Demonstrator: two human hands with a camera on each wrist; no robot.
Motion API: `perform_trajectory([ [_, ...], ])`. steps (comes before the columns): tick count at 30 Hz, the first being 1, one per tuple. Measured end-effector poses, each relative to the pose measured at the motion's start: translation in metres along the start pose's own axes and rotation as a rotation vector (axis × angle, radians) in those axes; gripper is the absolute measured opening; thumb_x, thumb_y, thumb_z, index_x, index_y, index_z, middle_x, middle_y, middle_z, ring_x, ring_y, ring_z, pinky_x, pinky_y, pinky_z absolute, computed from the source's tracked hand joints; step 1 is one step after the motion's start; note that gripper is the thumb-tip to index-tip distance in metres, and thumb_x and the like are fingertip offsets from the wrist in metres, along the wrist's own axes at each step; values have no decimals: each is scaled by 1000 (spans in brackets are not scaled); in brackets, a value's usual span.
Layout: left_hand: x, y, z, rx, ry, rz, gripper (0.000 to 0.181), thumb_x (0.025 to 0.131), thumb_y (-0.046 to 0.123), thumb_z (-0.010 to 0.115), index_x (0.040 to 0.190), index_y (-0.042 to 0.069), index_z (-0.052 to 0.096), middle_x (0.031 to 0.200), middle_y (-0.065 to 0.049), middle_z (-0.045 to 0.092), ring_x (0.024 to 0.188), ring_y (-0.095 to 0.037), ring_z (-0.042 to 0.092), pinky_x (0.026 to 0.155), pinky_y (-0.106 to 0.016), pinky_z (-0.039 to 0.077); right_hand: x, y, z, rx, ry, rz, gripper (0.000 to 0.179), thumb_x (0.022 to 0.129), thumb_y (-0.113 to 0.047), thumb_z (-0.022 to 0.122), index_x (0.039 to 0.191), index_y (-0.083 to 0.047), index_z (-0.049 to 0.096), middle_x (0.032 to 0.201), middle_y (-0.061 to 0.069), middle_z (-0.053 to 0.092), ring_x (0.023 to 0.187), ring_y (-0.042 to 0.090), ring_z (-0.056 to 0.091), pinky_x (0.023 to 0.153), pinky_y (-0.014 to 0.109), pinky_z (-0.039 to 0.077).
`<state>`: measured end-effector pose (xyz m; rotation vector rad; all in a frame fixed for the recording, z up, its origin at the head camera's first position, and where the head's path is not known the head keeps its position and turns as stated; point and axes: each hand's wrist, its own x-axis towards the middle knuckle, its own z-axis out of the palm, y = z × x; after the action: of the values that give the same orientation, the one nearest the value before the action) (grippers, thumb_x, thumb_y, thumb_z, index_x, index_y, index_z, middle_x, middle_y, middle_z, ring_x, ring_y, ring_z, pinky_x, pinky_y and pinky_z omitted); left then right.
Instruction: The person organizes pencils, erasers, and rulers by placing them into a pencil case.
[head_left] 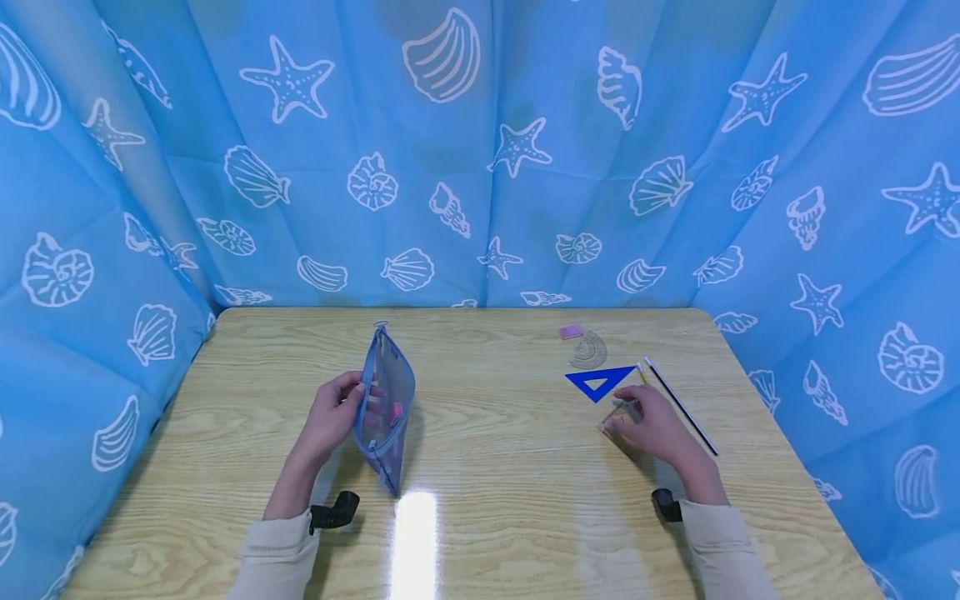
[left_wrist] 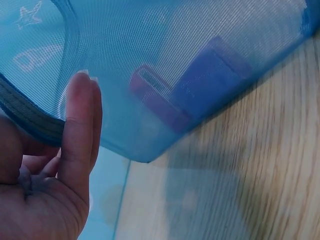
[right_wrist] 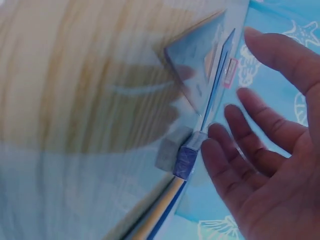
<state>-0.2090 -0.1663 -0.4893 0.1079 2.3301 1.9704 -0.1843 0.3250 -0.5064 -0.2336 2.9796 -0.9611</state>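
Observation:
A blue mesh zip pouch stands propped on the table with its mouth spread. My left hand grips the zipped edge, thumb outside and fingers inside. Through the mesh show a small reddish piece and a blue-purple block. My right hand hovers low over the right side of the table, its fingers spread and loosely bent. Before its fingertips lies a clear set square. A small purple-and-white block lies near the fingertips in the right wrist view.
Beyond the right hand lie a blue set square, a clear protractor and a pink eraser. To its right are a dark pencil and a yellow pencil. A blue shell-patterned curtain surrounds the wooden table.

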Motion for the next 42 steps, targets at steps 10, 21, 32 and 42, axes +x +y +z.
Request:
perform_trajectory([
  [10, 3, -3, 6, -1, 13, 12, 29, 109, 5, 40, 125, -12, 57, 113, -30, 67, 82, -11, 69, 70, -27, 61, -9, -21, 1, -118, -78, 231, 61, 89, -25, 76, 126, 16, 51, 116, 35, 54, 104, 46, 55, 88, 58, 49],
  [21, 5, -5, 13, -13, 13, 15, 28, 108, 3, 43, 124, -13, 57, 108, -26, 70, 81, -8, 65, 68, -22, 56, -5, -18, 10, -185, -66, 316, 77, 85, -35, 80, 131, 16, 47, 120, 36, 55, 107, 45, 56, 88, 57, 51],
  [32, 6, -6, 16, -28, -6, 14, 29, 109, 5, 41, 127, -11, 57, 113, -27, 68, 85, -10, 69, 72, -24, 59, 2, -21, 11, -52, -83, 350, 61, 88, -23, 79, 128, 12, 49, 121, 31, 58, 107, 40, 59, 91, 54, 51],
  [42, 3, -10, 20, -39, -20, -27, 32, 110, 8, 40, 133, -8, 55, 117, -26, 67, 88, -15, 70, 72, -24, 59, 4, -21, 13, -58, -90, 315, 55, 86, -17, 80, 122, 14, 53, 110, 25, 60, 100, 36, 59, 91, 53, 51],
])
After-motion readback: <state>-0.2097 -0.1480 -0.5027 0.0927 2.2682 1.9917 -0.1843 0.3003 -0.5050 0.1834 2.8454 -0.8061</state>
